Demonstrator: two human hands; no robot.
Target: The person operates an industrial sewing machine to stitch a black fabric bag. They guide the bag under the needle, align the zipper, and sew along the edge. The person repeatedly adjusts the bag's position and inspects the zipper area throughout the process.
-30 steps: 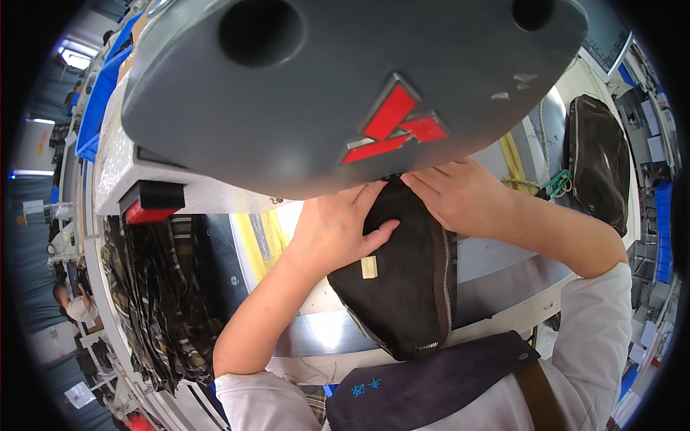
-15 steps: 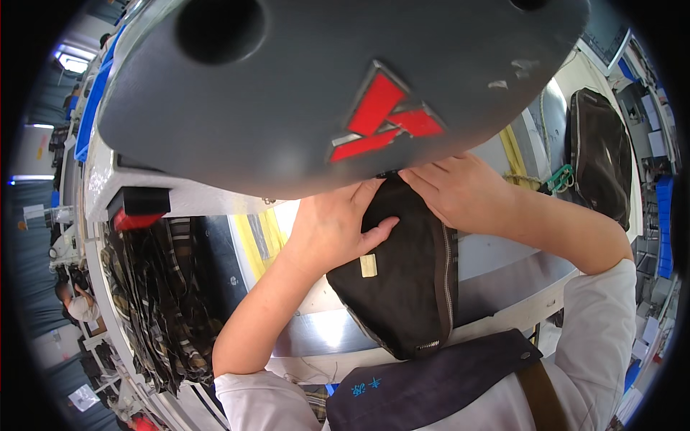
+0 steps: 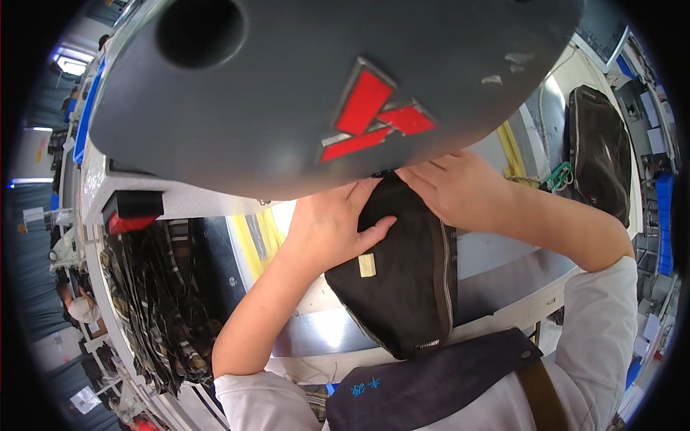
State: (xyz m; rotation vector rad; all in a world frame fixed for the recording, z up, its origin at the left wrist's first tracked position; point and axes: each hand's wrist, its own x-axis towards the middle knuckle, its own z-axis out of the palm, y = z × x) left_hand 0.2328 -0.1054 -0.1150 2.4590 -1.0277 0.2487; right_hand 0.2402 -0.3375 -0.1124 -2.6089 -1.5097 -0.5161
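Observation:
A dark brown-black fabric piece, looking like a part of a garment or bag, lies on the work surface in front of me. A metal zipper runs down its right side, and a small pale tag sits on its left half. My left hand rests flat on the upper left edge, thumb stretched apart over the cloth. At the upper right edge, my right hand has its fingers bent together on the fabric. Both sets of fingertips are partly hidden beneath the dark grey sewing machine head.
Plaid and dark cloth pieces hang in a stack on the left. Another dark zippered piece lies at the far right, near green-handled scissors or snips. Yellow tape strips mark the table. A person is in the left background.
The view has shifted slightly, so the machine head sits a little further left. My hands and the fabric stay almost in the same place.

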